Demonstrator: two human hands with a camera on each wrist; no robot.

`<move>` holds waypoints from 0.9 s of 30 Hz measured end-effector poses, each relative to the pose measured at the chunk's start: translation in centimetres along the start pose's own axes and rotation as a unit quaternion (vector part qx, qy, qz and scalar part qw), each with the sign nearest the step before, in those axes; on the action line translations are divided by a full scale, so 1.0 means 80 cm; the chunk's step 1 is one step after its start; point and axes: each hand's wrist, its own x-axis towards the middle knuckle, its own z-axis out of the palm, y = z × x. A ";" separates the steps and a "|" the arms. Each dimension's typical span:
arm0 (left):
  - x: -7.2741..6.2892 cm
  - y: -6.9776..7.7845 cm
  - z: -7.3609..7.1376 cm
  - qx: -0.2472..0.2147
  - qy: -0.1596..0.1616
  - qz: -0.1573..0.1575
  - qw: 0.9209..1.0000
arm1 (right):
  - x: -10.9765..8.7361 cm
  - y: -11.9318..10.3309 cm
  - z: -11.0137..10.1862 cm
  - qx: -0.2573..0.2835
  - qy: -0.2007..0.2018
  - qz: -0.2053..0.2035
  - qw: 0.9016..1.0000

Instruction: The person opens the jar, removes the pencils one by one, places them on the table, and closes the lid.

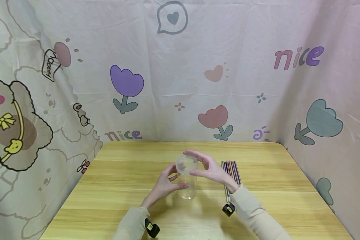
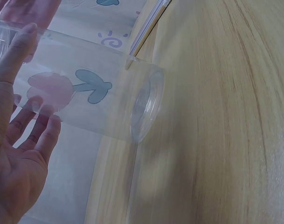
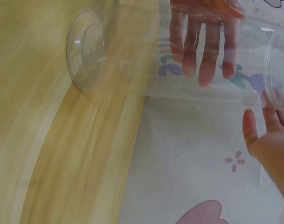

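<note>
A tall clear plastic jar (image 1: 188,186) is held upright near the middle of the wooden table, with a translucent lid (image 1: 186,163) at its top. My left hand (image 1: 165,184) grips the jar's body from the left, thumb in front and fingers behind; they show through the wall in the right wrist view. From the right, my right hand (image 1: 209,168) spans the lid, thumb at the near side of the rim and fingers at the far side. The jar's round base (image 2: 147,106) appears close over the table in the left wrist view.
Several coloured pencils (image 1: 232,171) lie side by side on the table (image 1: 273,206), right of the jar and partly behind my right forearm. A printed cloth (image 1: 174,70) hangs behind the table and along both sides.
</note>
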 end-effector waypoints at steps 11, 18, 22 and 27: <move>0.000 0.000 0.000 -0.004 0.001 -0.002 1.000 | 0.004 0.001 0.015 -0.047 0.075 -0.002 0.996; 0.000 0.000 0.000 -0.003 0.002 -0.007 1.000 | 0.000 -0.003 0.005 0.023 -0.007 0.001 1.000; 0.001 -0.001 0.000 -0.001 0.002 -0.007 1.000 | 0.000 -0.003 0.003 0.039 -0.021 0.001 0.999; 0.001 -0.001 0.000 -0.001 0.004 -0.008 1.000 | 0.002 -0.002 0.006 -0.003 0.025 0.014 1.000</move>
